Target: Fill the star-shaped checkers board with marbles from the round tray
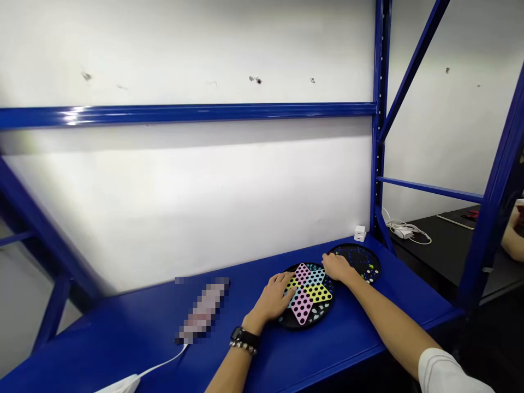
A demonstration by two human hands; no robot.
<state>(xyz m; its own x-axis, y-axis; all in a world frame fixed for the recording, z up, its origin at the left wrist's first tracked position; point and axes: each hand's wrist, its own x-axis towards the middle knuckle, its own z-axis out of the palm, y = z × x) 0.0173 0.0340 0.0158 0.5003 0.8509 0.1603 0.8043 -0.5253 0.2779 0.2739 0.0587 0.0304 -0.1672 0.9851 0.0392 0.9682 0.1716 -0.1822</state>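
Blue shelf [123,341]: left hand [275,297] spread on checkers board [305,305]; right hand [338,267] over black board [362,259] (neither pinching).

White charger [359,233] on blue metal shelf [123,338]

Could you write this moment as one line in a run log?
left hand: on Chinese checkers board | right hand: at round black board

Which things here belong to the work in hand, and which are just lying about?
At the hands: left hand on a Chinese checkers board; right hand between it and a second round black board.
Lying about: white charger, pixelated object, white cable.
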